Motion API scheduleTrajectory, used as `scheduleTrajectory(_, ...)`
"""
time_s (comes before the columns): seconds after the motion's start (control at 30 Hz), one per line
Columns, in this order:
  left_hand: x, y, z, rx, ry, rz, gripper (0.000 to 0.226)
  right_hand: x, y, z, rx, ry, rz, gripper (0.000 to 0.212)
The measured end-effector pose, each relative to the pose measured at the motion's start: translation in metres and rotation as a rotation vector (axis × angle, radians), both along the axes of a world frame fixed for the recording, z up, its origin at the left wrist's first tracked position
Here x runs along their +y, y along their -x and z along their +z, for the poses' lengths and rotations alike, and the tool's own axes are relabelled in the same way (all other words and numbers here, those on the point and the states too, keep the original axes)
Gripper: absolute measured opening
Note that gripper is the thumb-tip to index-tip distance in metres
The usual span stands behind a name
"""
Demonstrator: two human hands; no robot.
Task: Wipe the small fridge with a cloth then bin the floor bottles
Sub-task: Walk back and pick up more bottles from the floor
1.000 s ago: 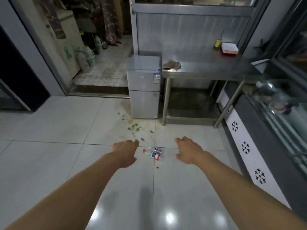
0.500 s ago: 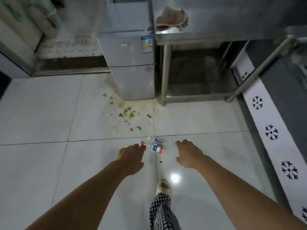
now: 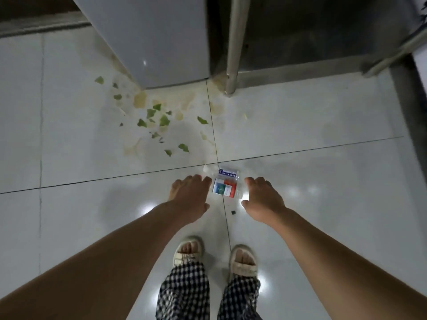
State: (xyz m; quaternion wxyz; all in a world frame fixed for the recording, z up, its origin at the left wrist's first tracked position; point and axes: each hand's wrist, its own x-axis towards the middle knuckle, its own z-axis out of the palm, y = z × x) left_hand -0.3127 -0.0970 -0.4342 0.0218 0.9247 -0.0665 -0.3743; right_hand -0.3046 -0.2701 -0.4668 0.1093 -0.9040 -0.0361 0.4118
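Two clear plastic bottles lie side by side on the white tiled floor: one with a red, white and blue-green label (image 3: 224,190) and one behind it with a blue label (image 3: 227,173). My left hand (image 3: 189,195) hovers just left of them, fingers relaxed, its fingertips close to the bottles. My right hand (image 3: 262,197) hovers just right of them, fingers loosely bent, holding nothing. The lower front of the small grey fridge (image 3: 159,40) fills the top of the view. The cloth is out of view.
Green leaf scraps (image 3: 159,121) and yellowish stains lie on the floor in front of the fridge. A steel table leg (image 3: 234,45) stands right of the fridge. My feet in sandals (image 3: 188,251) stand just behind the bottles.
The view has tilted down and closed in on the floor. Both hands have dropped lower and now flank the bottles; the table top and cloth have left the view.
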Motion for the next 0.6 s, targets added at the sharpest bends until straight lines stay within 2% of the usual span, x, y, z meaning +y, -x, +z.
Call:
scheduleTrajectory(0.13, 0.007, -0.011, -0.097, -0.015, 0.017, -0.035, 0.056, 0.004, -0.01, -0.09, -0.027, 0.014, -0.058, 0.061)
scheduleTrajectory(0.33, 0.009, -0.012, -0.23, -0.087, 0.014, -0.036, 0.054, 0.007, -0.029, -0.219, -0.184, -0.024, -0.087, 0.053)
scheduleTrajectory(0.6, 0.02, -0.004, -0.314, -0.212, 0.042, -0.113, 0.068, 0.008, -0.042, -0.3, -0.299, -0.075, 0.006, 0.063)
